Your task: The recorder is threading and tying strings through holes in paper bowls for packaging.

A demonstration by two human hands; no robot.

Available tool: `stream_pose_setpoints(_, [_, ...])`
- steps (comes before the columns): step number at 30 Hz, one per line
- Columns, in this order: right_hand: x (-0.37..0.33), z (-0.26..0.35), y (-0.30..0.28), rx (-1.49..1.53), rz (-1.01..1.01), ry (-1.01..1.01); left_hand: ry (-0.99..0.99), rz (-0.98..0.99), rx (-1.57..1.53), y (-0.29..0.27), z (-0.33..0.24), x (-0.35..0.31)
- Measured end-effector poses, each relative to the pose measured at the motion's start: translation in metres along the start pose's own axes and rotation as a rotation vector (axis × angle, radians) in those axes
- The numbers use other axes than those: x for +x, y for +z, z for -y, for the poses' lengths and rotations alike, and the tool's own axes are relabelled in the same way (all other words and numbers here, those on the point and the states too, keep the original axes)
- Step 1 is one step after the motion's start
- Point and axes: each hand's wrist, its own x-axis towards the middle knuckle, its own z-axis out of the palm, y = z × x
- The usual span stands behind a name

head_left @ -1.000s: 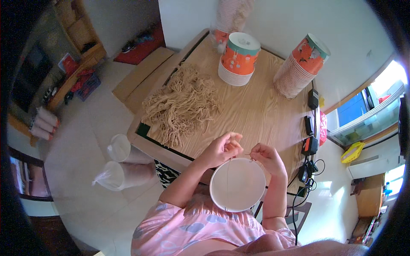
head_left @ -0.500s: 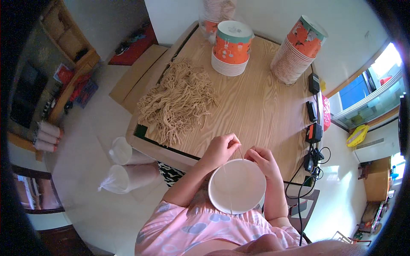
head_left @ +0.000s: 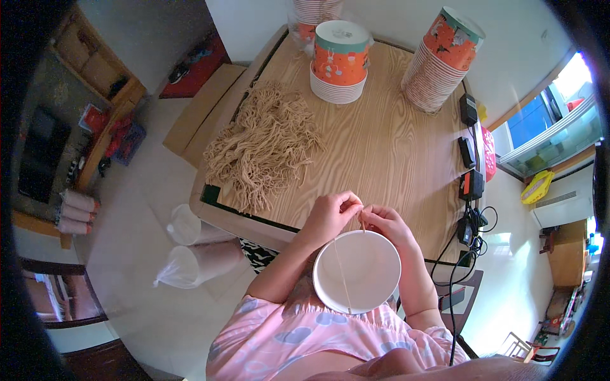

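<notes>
- Cord (head_left: 344,276), thin and tan, crosses the open mouth of one round white tub (head_left: 376,274) in the head view; a short length rises from the tub's far rim to the fingertips.
- Smooth and pale inside, the tub sits over the person's lap against a pink dress (head_left: 298,340) patterned with grey ovals, its mouth facing up.
- Left hand (head_left: 329,214): thumb and forefinger closed in a pinch on the cord, just past the far rim.
- Right hand (head_left: 389,223): fingertips likewise pinching the cord, right beside the left fingertips.
- Soft, wavy, tangled tan strands form one pile (head_left: 267,149) on the table (head_left: 381,140), whose top is wood-grained.
- Three stacks of tubs stand toward the far side: a short upside-down one (head_left: 341,63) in orange and green, a taller leaning one (head_left: 438,66) and a third (head_left: 316,18), cut off by the upper border.
- At least three black boxes (head_left: 468,109) line the right edge, with looped cables (head_left: 481,232) below.
- Two bagged stacks (head_left: 202,263) lie on the floor (head_left: 152,305) at left.
- Bare wood grain stretches between pile and boxes; the near table edge runs behind the tub, with a dark green strip (head_left: 210,193) at its left corner.
</notes>
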Motion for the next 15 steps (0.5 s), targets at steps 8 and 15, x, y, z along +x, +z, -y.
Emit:
stream_pose_setpoints(8, [-0.008, 0.005, 0.002, -0.185, 0.000, -0.046, 0.091, 0.004, 0.130, -0.016, -0.009, -0.005])
stream_pose_setpoints(15, [-0.014, -0.002, -0.013, -0.275, 0.162, -0.089, 0.175, -0.129, 0.202, -0.025, -0.004, -0.020])
